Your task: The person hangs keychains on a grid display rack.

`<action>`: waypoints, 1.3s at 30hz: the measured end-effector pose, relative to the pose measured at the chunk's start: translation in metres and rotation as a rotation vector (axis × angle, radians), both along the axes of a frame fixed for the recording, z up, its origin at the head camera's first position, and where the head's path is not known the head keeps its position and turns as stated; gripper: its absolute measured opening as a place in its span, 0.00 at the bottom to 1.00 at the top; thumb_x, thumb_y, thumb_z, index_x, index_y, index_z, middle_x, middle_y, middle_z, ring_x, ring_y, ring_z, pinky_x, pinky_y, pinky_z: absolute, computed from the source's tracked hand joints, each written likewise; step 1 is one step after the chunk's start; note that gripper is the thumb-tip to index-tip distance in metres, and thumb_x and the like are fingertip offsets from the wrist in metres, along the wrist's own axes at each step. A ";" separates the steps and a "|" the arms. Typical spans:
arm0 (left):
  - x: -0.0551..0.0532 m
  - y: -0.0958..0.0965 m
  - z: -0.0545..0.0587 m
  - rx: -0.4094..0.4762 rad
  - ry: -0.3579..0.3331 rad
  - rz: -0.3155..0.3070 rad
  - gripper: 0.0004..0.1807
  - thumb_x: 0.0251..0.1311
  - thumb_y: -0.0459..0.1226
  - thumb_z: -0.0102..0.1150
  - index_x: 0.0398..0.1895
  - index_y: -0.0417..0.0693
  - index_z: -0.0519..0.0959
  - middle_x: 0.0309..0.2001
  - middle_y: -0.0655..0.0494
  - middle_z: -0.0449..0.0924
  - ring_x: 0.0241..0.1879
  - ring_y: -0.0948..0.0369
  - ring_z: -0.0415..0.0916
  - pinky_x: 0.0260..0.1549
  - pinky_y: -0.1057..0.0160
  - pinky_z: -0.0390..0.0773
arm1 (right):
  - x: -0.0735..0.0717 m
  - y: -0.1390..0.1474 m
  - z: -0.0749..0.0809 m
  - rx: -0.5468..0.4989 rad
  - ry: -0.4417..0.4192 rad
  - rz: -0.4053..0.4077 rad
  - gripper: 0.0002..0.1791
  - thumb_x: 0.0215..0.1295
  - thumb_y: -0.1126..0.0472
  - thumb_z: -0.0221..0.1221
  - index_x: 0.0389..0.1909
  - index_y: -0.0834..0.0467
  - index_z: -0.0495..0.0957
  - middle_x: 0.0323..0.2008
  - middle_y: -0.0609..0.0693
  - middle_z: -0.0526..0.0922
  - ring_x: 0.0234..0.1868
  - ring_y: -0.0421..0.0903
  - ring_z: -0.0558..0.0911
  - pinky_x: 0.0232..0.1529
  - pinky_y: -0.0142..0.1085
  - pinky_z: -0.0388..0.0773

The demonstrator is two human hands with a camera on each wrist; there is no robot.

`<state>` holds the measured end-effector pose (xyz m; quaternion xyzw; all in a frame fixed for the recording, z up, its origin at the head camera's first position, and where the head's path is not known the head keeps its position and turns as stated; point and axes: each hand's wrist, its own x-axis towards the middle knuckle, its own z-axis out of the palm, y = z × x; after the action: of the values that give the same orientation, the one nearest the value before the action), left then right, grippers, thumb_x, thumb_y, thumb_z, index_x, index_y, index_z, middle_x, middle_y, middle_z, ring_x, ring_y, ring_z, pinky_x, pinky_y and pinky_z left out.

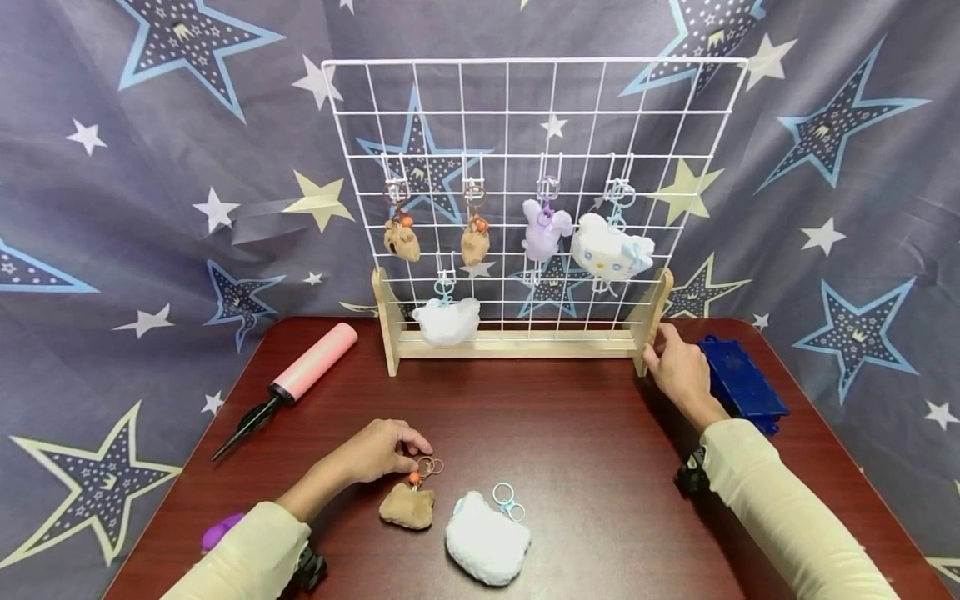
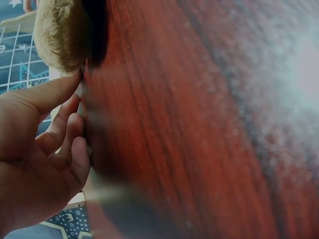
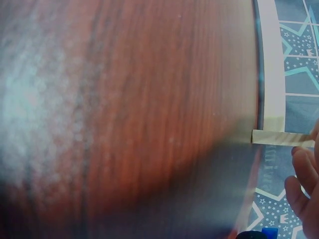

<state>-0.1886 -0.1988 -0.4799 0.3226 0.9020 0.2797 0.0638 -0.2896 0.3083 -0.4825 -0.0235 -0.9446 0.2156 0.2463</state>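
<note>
Starry bkgd [image 1: 258,137] behind red-brn tbl [image 1: 585,433] w/ wire rack [image 1: 517,344]

Wrist views crop 2 hands [image 2: 40,149] [image 3: 305,186]; a purple object [image 1: 218,532] is part-hidden.

A table [image 1: 570,433] (reddish wood-grain) bears a grid rack [image 1: 517,345], hand pump [image 1: 318,360], blue box [image 1: 742,379], brown plush keychain [image 1: 407,507], white plush keychain [image 1: 487,540] and purple object [image 1: 219,532].
</note>
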 end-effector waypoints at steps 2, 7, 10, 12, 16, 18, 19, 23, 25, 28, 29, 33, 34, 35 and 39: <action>0.000 0.000 -0.001 -0.001 -0.014 0.011 0.12 0.50 0.29 0.73 0.37 0.53 0.89 0.30 0.60 0.82 0.33 0.67 0.77 0.34 0.72 0.76 | 0.000 0.000 0.000 0.000 -0.001 0.000 0.19 0.66 0.56 0.59 0.56 0.57 0.75 0.36 0.60 0.90 0.34 0.66 0.86 0.34 0.61 0.77; -0.002 0.000 -0.001 -0.007 -0.053 0.027 0.12 0.50 0.28 0.72 0.35 0.54 0.87 0.30 0.63 0.81 0.34 0.68 0.77 0.36 0.71 0.75 | 0.001 -0.001 0.001 -0.004 0.013 0.004 0.19 0.65 0.57 0.60 0.55 0.57 0.75 0.35 0.60 0.90 0.33 0.66 0.86 0.34 0.61 0.77; -0.003 0.000 0.000 0.011 -0.085 0.029 0.11 0.50 0.28 0.72 0.33 0.54 0.85 0.29 0.65 0.81 0.33 0.70 0.76 0.36 0.71 0.75 | 0.001 -0.002 0.002 -0.007 0.016 0.006 0.19 0.65 0.56 0.60 0.55 0.57 0.75 0.35 0.60 0.90 0.33 0.67 0.86 0.34 0.61 0.77; -0.004 -0.001 0.001 0.023 -0.117 0.028 0.10 0.51 0.28 0.72 0.31 0.53 0.84 0.27 0.66 0.82 0.31 0.71 0.76 0.34 0.71 0.76 | 0.001 -0.002 0.002 -0.010 0.011 0.006 0.19 0.65 0.56 0.60 0.55 0.57 0.75 0.36 0.60 0.90 0.34 0.67 0.86 0.34 0.61 0.77; -0.005 -0.002 0.003 0.027 -0.152 0.018 0.09 0.52 0.29 0.71 0.27 0.52 0.82 0.24 0.67 0.82 0.27 0.73 0.76 0.31 0.72 0.75 | 0.002 -0.002 0.003 -0.013 0.005 0.001 0.19 0.65 0.56 0.60 0.56 0.57 0.75 0.36 0.60 0.90 0.35 0.67 0.86 0.34 0.61 0.77; -0.004 -0.002 0.003 0.020 -0.143 0.008 0.10 0.52 0.28 0.70 0.26 0.53 0.81 0.23 0.67 0.82 0.26 0.74 0.76 0.30 0.73 0.75 | 0.003 -0.002 0.003 -0.013 0.003 0.001 0.19 0.65 0.56 0.60 0.56 0.57 0.75 0.36 0.60 0.90 0.35 0.67 0.86 0.35 0.61 0.77; -0.004 -0.002 0.004 0.015 -0.140 0.004 0.10 0.51 0.28 0.70 0.26 0.53 0.81 0.22 0.67 0.82 0.25 0.74 0.75 0.29 0.73 0.74 | 0.003 -0.003 0.003 -0.013 0.003 0.001 0.19 0.65 0.56 0.60 0.56 0.57 0.75 0.36 0.60 0.90 0.35 0.68 0.86 0.35 0.62 0.77; -0.003 -0.003 0.006 0.000 -0.128 -0.014 0.11 0.50 0.27 0.68 0.26 0.54 0.81 0.22 0.68 0.81 0.25 0.75 0.75 0.30 0.73 0.74 | 0.003 -0.002 0.002 -0.013 0.003 0.004 0.19 0.65 0.56 0.60 0.55 0.57 0.75 0.36 0.60 0.90 0.35 0.68 0.86 0.36 0.62 0.77; -0.002 -0.003 0.007 0.002 -0.138 -0.020 0.10 0.50 0.27 0.67 0.27 0.54 0.82 0.22 0.68 0.81 0.25 0.75 0.75 0.29 0.73 0.74 | 0.003 -0.002 0.002 -0.014 0.004 0.004 0.19 0.65 0.56 0.60 0.55 0.57 0.75 0.36 0.60 0.90 0.35 0.68 0.85 0.36 0.62 0.77; -0.001 -0.002 0.010 0.017 -0.150 -0.029 0.09 0.50 0.27 0.66 0.29 0.52 0.83 0.22 0.67 0.81 0.25 0.74 0.74 0.28 0.73 0.73 | 0.003 -0.002 0.002 -0.015 0.001 -0.001 0.19 0.66 0.56 0.60 0.56 0.56 0.75 0.37 0.60 0.90 0.35 0.68 0.86 0.36 0.62 0.77; -0.001 -0.002 0.010 0.024 -0.156 -0.030 0.09 0.51 0.27 0.66 0.29 0.51 0.83 0.22 0.67 0.81 0.25 0.73 0.75 0.28 0.73 0.73 | 0.002 -0.001 0.002 -0.015 0.000 -0.002 0.20 0.66 0.56 0.60 0.57 0.56 0.75 0.37 0.60 0.90 0.35 0.68 0.86 0.36 0.62 0.77; -0.001 -0.001 0.013 0.056 -0.194 -0.027 0.08 0.54 0.27 0.66 0.32 0.50 0.83 0.23 0.65 0.83 0.25 0.72 0.76 0.27 0.73 0.73 | 0.002 -0.001 0.002 -0.011 -0.003 -0.003 0.20 0.66 0.56 0.59 0.57 0.56 0.75 0.37 0.60 0.90 0.35 0.67 0.86 0.35 0.61 0.77; -0.001 -0.001 0.014 0.067 -0.208 -0.027 0.08 0.55 0.28 0.66 0.33 0.50 0.83 0.23 0.63 0.84 0.25 0.72 0.76 0.27 0.73 0.72 | 0.002 -0.001 0.002 -0.009 -0.004 -0.002 0.20 0.66 0.56 0.59 0.57 0.57 0.75 0.37 0.60 0.90 0.35 0.67 0.86 0.35 0.61 0.77; -0.001 -0.001 0.015 0.079 -0.213 -0.031 0.08 0.56 0.28 0.66 0.33 0.50 0.83 0.23 0.62 0.84 0.25 0.71 0.76 0.26 0.73 0.73 | 0.002 -0.001 0.002 -0.008 -0.004 -0.001 0.20 0.66 0.56 0.59 0.57 0.57 0.75 0.37 0.60 0.90 0.35 0.67 0.86 0.35 0.61 0.77; -0.002 0.001 0.020 0.110 -0.207 -0.045 0.09 0.57 0.27 0.66 0.35 0.51 0.84 0.24 0.61 0.84 0.24 0.72 0.75 0.24 0.73 0.74 | 0.002 -0.001 0.003 -0.010 -0.005 0.003 0.19 0.66 0.56 0.59 0.57 0.57 0.75 0.37 0.60 0.90 0.36 0.67 0.86 0.37 0.61 0.77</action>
<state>-0.1905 -0.1974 -0.4601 0.3153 0.8664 0.3590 0.1450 -0.2877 0.3074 -0.4800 -0.0239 -0.9442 0.2205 0.2435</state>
